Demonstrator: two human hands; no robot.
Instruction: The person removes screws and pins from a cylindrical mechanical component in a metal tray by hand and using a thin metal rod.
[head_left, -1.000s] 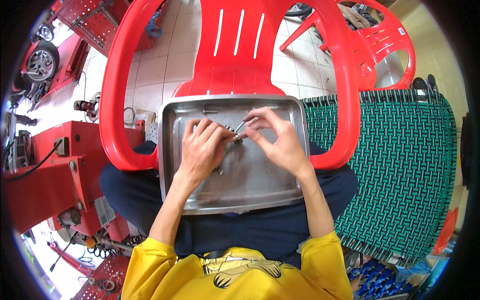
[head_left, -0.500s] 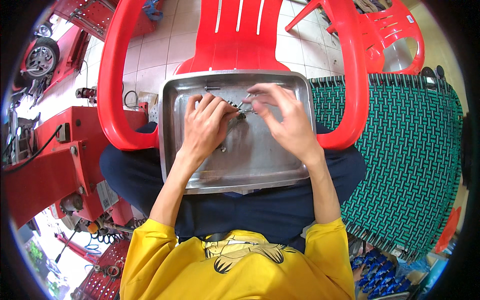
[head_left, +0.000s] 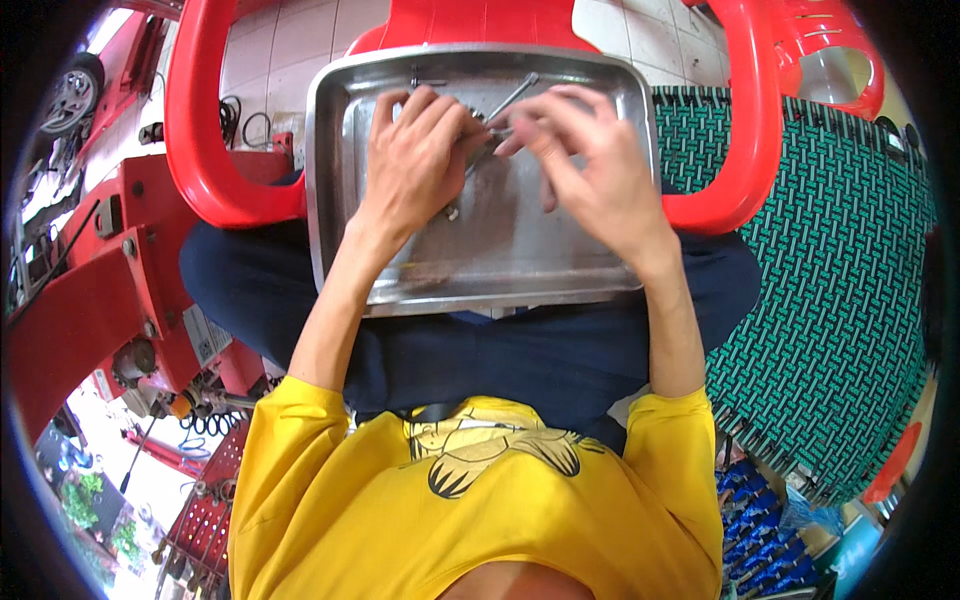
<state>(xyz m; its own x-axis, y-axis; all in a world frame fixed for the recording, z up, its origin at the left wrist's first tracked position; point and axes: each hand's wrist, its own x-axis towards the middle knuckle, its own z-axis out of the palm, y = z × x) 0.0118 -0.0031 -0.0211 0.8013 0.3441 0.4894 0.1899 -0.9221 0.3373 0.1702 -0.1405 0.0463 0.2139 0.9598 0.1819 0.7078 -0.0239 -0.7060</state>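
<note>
A shallow rectangular metal tray (head_left: 480, 297) lies across my lap, and both hands are over its far half. My left hand (head_left: 415, 160) is closed, its thumb and fingertips pinching a small metal part that they mostly cover. Close by, my right hand (head_left: 600, 165) has its fingers curled, with the fingertips near that part. Motion blurs these fingers, and what they hold is hidden. A slim metal rod (head_left: 513, 97) slants up and away between the hands. One small bolt-like piece (head_left: 428, 82) is by the tray's far wall; another small metal piece (head_left: 452, 213) lies below my left hand.
A red plastic chair (head_left: 752, 120) stands beyond the tray, its arms on either side. On the right is a green and black woven surface (head_left: 830, 280). Red machinery (head_left: 90, 290) with cables stands on the left. Blue items (head_left: 755, 530) are at the lower right.
The view has shifted, so the tray and hands appear higher. My right hand's fingers have curled and turned downward beside the left fingertips. More of the slanting rod shows now.
</note>
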